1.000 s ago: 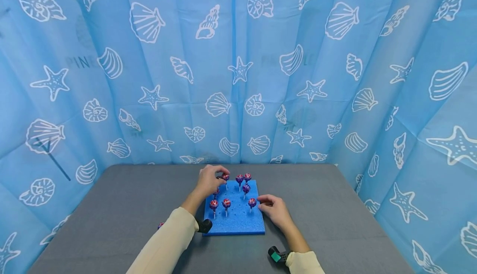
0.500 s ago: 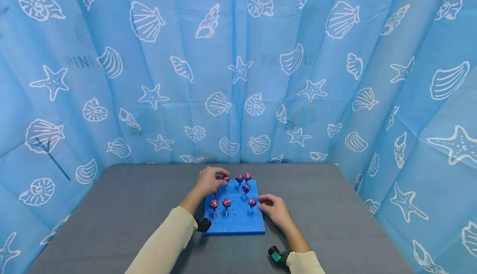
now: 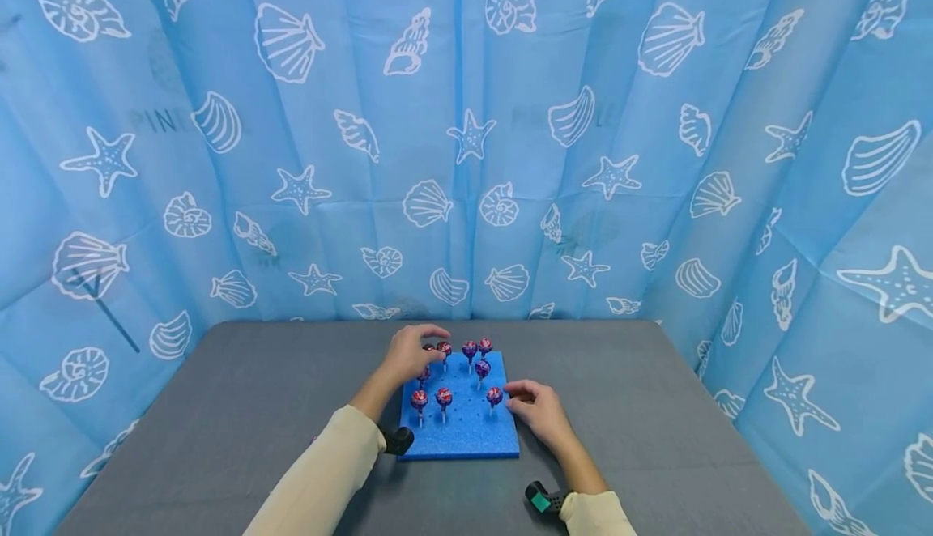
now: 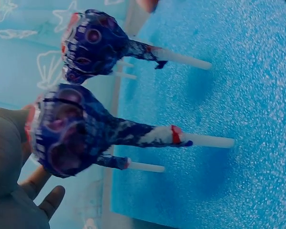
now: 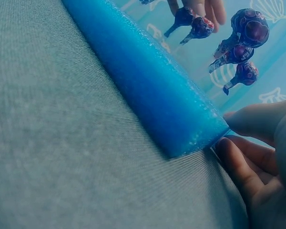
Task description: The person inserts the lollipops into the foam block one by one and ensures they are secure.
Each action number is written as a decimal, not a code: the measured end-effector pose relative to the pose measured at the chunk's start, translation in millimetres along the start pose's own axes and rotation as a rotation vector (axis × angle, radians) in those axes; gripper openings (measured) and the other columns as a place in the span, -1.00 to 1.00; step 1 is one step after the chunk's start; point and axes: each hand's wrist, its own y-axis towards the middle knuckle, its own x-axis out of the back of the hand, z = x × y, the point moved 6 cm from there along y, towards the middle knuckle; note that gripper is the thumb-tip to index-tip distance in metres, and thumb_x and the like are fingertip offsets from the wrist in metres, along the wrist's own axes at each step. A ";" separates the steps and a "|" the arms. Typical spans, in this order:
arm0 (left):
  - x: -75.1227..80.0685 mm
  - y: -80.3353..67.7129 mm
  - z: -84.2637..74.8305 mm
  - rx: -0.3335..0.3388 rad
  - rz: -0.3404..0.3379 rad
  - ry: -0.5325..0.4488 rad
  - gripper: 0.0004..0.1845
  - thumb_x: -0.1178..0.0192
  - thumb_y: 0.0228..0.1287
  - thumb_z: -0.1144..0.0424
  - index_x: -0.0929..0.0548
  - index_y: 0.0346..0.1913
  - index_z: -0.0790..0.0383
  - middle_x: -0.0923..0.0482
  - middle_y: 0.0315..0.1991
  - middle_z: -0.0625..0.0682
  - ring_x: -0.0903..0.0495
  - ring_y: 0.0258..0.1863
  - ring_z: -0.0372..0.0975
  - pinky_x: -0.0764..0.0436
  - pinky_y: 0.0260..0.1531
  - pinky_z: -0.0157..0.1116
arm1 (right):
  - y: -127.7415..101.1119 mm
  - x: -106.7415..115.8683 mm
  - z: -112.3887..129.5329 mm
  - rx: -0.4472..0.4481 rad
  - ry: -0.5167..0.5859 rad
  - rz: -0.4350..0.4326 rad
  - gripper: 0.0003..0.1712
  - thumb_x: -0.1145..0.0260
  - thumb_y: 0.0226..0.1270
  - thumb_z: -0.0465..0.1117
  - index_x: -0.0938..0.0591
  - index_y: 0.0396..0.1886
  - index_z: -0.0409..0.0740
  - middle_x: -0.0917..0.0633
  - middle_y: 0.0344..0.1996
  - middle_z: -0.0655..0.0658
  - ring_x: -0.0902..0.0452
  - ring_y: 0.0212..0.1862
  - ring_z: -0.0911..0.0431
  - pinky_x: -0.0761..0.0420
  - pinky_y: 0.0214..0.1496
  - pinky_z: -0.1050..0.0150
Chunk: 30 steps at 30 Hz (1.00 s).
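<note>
Several lollipops in red and purple wrappers stand on white sticks in a blue foam board (image 3: 466, 443). My left hand (image 3: 404, 355) is at the board's back left, its thumb and index finger on either side of a lollipop (image 3: 444, 349). A small gap shows between the index finger and that wrapper. In the left wrist view, a near lollipop (image 4: 69, 131) covers part of the hand, whose fingers are spread. My right hand (image 3: 538, 410) touches the board's right side with its fingertips, near a lollipop (image 3: 494, 396); its thumb (image 5: 257, 119) is at the foam's corner.
The board lies on a grey-covered table (image 3: 619, 439). A blue curtain (image 3: 466, 155) with white shell prints hangs behind and at the sides. Beside the left sleeve (image 3: 321, 471), a small purple bit of something (image 3: 313, 440) shows, mostly hidden.
The left index finger has lifted slightly from the back-left lollipop, which sits a little lower than before. My right hand and the board have stayed in place.
</note>
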 end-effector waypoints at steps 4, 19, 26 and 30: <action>3.5 -0.9 -3.0 -0.021 -0.013 -0.028 -0.71 -0.35 0.23 0.28 -0.69 0.03 0.11 -0.58 0.09 0.04 -0.54 0.00 -0.02 -0.54 -0.07 -0.03 | -0.9 0.0 1.4 0.003 0.006 0.003 -0.80 -0.35 0.24 -0.42 -0.70 -0.14 -0.23 -0.70 -0.24 -0.09 -0.59 -0.21 0.07 -0.59 -0.15 0.26; 23.8 -15.1 3.2 -0.053 -0.091 -0.132 -0.73 -0.38 0.18 0.32 -0.71 -0.04 0.10 -0.61 0.03 0.02 -0.52 0.08 -0.03 -0.49 0.05 0.03 | -1.9 -1.0 3.7 -0.008 -0.001 0.003 -0.81 -0.35 0.24 -0.42 -0.70 -0.14 -0.22 -0.70 -0.24 -0.08 -0.57 -0.21 0.07 -0.58 -0.14 0.28; 33.8 -29.9 13.9 -0.088 -0.133 -0.140 -0.73 -0.39 0.14 0.39 -0.71 -0.07 0.13 -0.63 -0.04 0.02 -0.55 -0.02 -0.05 -0.52 -0.02 0.02 | -1.7 -1.3 2.4 -0.008 0.002 0.002 -0.80 -0.35 0.24 -0.42 -0.70 -0.14 -0.21 -0.70 -0.23 -0.07 -0.57 -0.20 0.07 -0.58 -0.14 0.27; 38.6 -37.9 21.0 -0.077 -0.138 -0.133 -0.73 -0.39 0.14 0.38 -0.71 -0.07 0.16 -0.62 -0.06 0.02 -0.56 -0.04 -0.06 -0.54 -0.04 0.02 | -1.6 -0.4 3.7 -0.018 -0.005 0.002 -0.80 -0.34 0.24 -0.43 -0.70 -0.14 -0.21 -0.70 -0.22 -0.07 -0.56 -0.19 0.08 -0.57 -0.13 0.25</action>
